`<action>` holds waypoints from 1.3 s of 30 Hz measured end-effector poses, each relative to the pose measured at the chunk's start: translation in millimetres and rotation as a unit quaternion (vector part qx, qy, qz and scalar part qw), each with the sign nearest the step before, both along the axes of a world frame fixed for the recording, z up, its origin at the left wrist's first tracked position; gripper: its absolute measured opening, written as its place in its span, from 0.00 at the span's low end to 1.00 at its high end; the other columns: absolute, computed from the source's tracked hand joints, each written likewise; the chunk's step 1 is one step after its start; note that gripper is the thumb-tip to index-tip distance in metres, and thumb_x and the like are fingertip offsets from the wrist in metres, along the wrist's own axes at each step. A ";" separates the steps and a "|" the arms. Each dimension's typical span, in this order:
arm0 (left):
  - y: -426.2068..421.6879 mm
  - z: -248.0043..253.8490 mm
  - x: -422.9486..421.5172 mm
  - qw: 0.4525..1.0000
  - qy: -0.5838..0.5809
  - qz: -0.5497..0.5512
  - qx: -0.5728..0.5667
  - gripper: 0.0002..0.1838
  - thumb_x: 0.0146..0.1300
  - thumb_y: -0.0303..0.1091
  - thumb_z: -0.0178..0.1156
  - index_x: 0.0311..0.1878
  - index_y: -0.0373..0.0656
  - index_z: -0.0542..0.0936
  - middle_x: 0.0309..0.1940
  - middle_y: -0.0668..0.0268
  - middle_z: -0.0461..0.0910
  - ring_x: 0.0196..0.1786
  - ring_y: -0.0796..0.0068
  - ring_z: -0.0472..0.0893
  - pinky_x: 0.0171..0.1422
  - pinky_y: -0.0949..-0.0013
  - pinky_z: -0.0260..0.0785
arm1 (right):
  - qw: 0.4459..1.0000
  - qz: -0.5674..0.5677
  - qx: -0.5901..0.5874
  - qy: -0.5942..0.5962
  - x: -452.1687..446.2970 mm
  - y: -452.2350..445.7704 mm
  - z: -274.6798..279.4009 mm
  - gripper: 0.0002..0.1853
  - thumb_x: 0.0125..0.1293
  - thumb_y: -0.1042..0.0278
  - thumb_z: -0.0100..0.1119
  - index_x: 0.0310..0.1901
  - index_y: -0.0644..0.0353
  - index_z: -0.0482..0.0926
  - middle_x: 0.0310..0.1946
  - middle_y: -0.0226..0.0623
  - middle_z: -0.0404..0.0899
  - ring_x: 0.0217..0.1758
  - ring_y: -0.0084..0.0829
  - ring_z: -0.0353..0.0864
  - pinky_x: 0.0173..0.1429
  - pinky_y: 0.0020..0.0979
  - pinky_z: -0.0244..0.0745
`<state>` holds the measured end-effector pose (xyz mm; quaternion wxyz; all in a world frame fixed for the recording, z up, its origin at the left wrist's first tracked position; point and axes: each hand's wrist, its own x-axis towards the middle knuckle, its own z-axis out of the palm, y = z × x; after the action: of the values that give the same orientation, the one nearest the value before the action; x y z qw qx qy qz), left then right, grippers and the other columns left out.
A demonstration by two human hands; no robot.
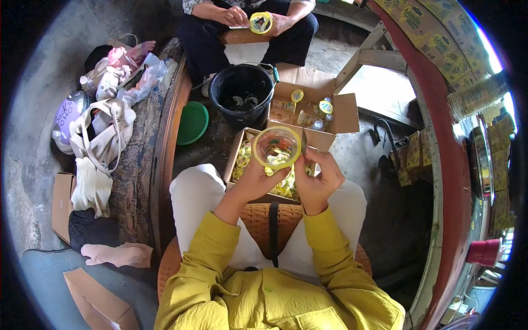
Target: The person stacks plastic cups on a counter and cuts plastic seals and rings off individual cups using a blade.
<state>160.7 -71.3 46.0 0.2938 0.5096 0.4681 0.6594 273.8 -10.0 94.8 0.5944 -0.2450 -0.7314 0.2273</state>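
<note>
My left hand (254,179) is wrapped round a clear plastic cup (276,147) with a yellow rim, its mouth tilted up toward me. My right hand (319,175) is closed on a small knife (303,142), whose dark blade stands upright by the right side of the rim. Whether the blade touches the rim I cannot tell. Below both hands, a cardboard box (232,157) holds many yellow scraps (286,188). My hands and the cup hide part of it.
Across from me, a seated person's hands (281,23) hold another yellow-rimmed cup (260,23). Between us stand a black bucket (242,91) and an open carton (345,113) with several cups. Left are a green basin (192,124) and bags (104,129); a wooden frame (379,58) stands right.
</note>
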 end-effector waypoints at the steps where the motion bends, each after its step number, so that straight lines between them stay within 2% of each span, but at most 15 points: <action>1: -0.5 -0.1 -0.4 1.000 0.008 0.000 -0.002 0.37 0.50 0.23 0.60 0.62 0.38 0.51 0.54 0.60 0.60 0.59 0.69 0.64 0.62 0.67 0.58 | 1.000 -0.001 0.000 -0.002 0.3 0.3 0.3 0.10 0.44 0.85 0.63 0.31 0.67 0.78 0.22 0.41 0.77 0.23 0.32 0.77 0.28 0.25 0.71; 6: -1.7 2.3 -1.7 1.000 0.015 -0.003 -0.026 0.38 0.50 0.22 0.59 0.62 0.39 0.50 0.54 0.60 0.61 0.58 0.69 0.65 0.62 0.66 0.57 | 1.000 -0.008 0.006 -0.007 0.9 0.3 -0.5 0.10 0.43 0.85 0.63 0.31 0.66 0.78 0.23 0.41 0.78 0.23 0.32 0.77 0.28 0.25 0.71; 9: -1.1 -1.1 -3.4 0.998 0.058 -0.026 -0.011 0.39 0.49 0.24 0.61 0.62 0.39 0.51 0.55 0.61 0.61 0.58 0.69 0.65 0.63 0.66 0.57 | 1.000 -0.009 0.002 -0.019 2.7 2.8 -0.1 0.11 0.43 0.85 0.63 0.32 0.66 0.78 0.23 0.41 0.78 0.24 0.31 0.77 0.29 0.25 0.71; 13: -4.3 3.3 0.0 0.999 0.000 -0.044 -0.018 0.39 0.48 0.24 0.62 0.61 0.40 0.52 0.56 0.61 0.59 0.59 0.69 0.63 0.62 0.66 0.58 | 0.999 0.009 -0.031 -0.006 3.2 5.4 -2.4 0.11 0.44 0.84 0.63 0.32 0.66 0.78 0.23 0.40 0.78 0.25 0.30 0.78 0.30 0.25 0.72; 16: -3.7 7.4 4.4 0.998 -0.051 -0.046 -0.008 0.38 0.48 0.24 0.63 0.61 0.40 0.53 0.56 0.61 0.59 0.59 0.69 0.63 0.62 0.66 0.58 | 0.999 0.014 -0.037 0.003 3.4 6.1 -4.0 0.11 0.44 0.85 0.63 0.32 0.66 0.79 0.25 0.38 0.78 0.24 0.22 0.76 0.29 0.21 0.70; 19: -1.1 4.2 3.9 0.996 -0.084 -0.024 0.009 0.39 0.48 0.23 0.64 0.61 0.40 0.54 0.56 0.61 0.61 0.58 0.71 0.65 0.61 0.66 0.60 | 0.998 0.024 -0.049 0.009 4.3 4.7 0.1 0.10 0.45 0.84 0.62 0.32 0.66 0.78 0.22 0.39 0.78 0.24 0.27 0.78 0.29 0.23 0.72; 24: -1.4 3.3 -0.8 0.997 -0.077 0.007 0.009 0.37 0.50 0.24 0.61 0.61 0.43 0.52 0.58 0.60 0.56 0.62 0.67 0.61 0.63 0.64 0.57 | 0.997 0.045 -0.060 0.006 0.5 0.3 0.8 0.10 0.45 0.84 0.63 0.32 0.66 0.78 0.21 0.38 0.77 0.23 0.26 0.78 0.28 0.23 0.72; 27: -0.8 2.5 -0.8 0.996 -0.081 -0.013 0.022 0.37 0.51 0.22 0.60 0.62 0.44 0.52 0.58 0.60 0.56 0.62 0.67 0.61 0.64 0.64 0.58 | 0.998 0.044 -0.050 0.000 -0.5 -0.8 -0.3 0.10 0.45 0.84 0.63 0.32 0.66 0.78 0.21 0.38 0.77 0.24 0.26 0.79 0.29 0.23 0.72; 30: 1.9 1.8 0.0 0.996 -0.080 -0.011 0.045 0.37 0.53 0.21 0.59 0.63 0.41 0.50 0.58 0.59 0.57 0.61 0.67 0.62 0.60 0.62 0.61 | 0.999 0.036 -0.033 -0.004 -1.3 -1.3 0.7 0.10 0.44 0.84 0.63 0.31 0.66 0.78 0.21 0.38 0.77 0.24 0.27 0.78 0.28 0.24 0.72; 33: 4.2 -3.2 4.1 0.994 -0.091 0.014 0.064 0.36 0.54 0.21 0.58 0.63 0.40 0.50 0.58 0.58 0.57 0.61 0.67 0.62 0.61 0.62 0.61 | 1.000 0.020 -0.010 -0.011 -2.9 -1.9 -2.4 0.10 0.44 0.84 0.63 0.31 0.66 0.79 0.21 0.39 0.77 0.23 0.29 0.78 0.27 0.25 0.71; 36: 4.1 -5.6 2.6 0.998 -0.045 0.007 0.052 0.36 0.54 0.22 0.57 0.63 0.39 0.50 0.58 0.58 0.57 0.61 0.67 0.62 0.62 0.62 0.60 | 1.000 -0.007 0.012 -0.018 -3.1 -2.6 -2.2 0.10 0.44 0.84 0.63 0.31 0.65 0.79 0.21 0.40 0.76 0.23 0.31 0.76 0.27 0.26 0.70; 39: 3.6 -6.0 2.2 0.999 0.008 0.004 0.039 0.38 0.54 0.20 0.56 0.64 0.45 0.47 0.60 0.57 0.56 0.63 0.64 0.61 0.61 0.61 0.61 | 1.000 -0.009 0.008 -0.010 -2.7 -1.0 -1.6 0.10 0.43 0.84 0.63 0.31 0.65 0.79 0.22 0.40 0.77 0.23 0.32 0.76 0.27 0.26 0.70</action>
<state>162.9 -67.7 39.9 0.2675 0.5237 0.4465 0.6744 271.2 -11.0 93.1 0.5908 -0.2489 -0.7373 0.2133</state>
